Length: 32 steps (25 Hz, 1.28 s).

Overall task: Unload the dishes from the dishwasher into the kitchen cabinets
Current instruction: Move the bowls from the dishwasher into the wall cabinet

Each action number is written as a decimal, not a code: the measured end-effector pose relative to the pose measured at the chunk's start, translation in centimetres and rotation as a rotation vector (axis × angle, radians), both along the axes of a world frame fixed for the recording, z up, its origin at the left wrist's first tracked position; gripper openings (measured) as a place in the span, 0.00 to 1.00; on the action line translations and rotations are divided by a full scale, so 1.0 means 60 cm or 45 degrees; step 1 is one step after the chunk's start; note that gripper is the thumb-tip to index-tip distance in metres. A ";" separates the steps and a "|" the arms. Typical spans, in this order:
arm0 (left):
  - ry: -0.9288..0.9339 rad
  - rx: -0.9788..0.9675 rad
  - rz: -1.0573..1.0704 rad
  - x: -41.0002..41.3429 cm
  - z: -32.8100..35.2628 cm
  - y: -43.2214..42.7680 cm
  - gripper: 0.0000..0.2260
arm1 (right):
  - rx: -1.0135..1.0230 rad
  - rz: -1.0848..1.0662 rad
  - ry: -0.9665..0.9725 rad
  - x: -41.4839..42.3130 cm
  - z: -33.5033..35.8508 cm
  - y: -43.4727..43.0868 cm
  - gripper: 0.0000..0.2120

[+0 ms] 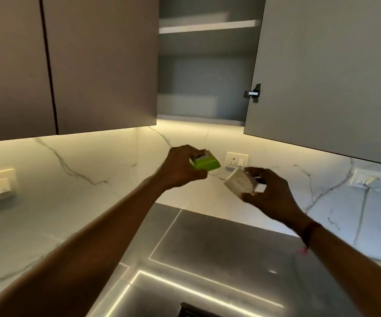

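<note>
Green box (205, 164) gripped by the left hand (180, 168) and white cup (239, 183) held in the right hand (271, 197) could strike the open cabinet (198, 117) bottom edge on the lift and slip free.

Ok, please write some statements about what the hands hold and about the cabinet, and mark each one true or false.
1. The left hand holds a green container. True.
2. The right hand is empty. False: it holds a white cup.
3. The cabinet door above the hands is open. True.
4. Both items stand on the cabinet shelf. False: they are in the hands, below the cabinet.
</note>
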State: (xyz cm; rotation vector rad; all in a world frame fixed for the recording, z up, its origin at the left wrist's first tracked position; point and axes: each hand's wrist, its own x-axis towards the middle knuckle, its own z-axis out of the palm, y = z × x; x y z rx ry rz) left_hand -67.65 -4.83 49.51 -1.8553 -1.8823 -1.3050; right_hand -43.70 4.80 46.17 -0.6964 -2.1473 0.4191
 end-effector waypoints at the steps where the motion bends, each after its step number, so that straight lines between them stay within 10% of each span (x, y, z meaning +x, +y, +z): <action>1: 0.039 -0.015 0.008 -0.016 0.015 0.015 0.28 | 0.060 -0.022 -0.031 -0.016 0.026 0.015 0.32; 16: 0.477 -0.312 0.318 -0.182 0.208 0.296 0.26 | 0.529 -0.116 -0.494 -0.260 0.294 0.318 0.34; 32: 0.545 -0.623 0.044 -0.305 0.273 0.530 0.24 | -0.066 -0.293 -0.848 -0.418 0.366 0.479 0.21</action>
